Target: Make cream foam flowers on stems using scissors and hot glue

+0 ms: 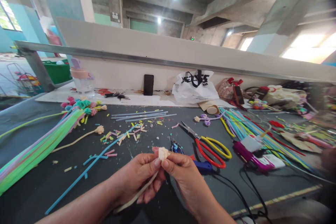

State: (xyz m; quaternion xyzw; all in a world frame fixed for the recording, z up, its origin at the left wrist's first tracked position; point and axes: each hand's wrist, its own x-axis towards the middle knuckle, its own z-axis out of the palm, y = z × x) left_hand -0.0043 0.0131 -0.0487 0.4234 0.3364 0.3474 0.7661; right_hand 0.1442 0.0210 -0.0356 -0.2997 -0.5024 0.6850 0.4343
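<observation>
Between the fingertips of my left hand and my right hand is a small cream flower on a fuzzy stem. Both hands pinch it from either side, just under its head. Its cream stem trails down to the left, passing below my left palm. Right of my hands lie scissors with one red and one yellow handle, blades pointing away to the left. A tool with a blue handle lies partly hidden behind my right hand. To the left, a long blue fuzzy stem crosses the table.
A bundle of green and purple stems with flower heads lies left. Cut pieces and clear sticks are scattered mid-table. Right are more stems, a magenta device and black cables. A phone leans at the back.
</observation>
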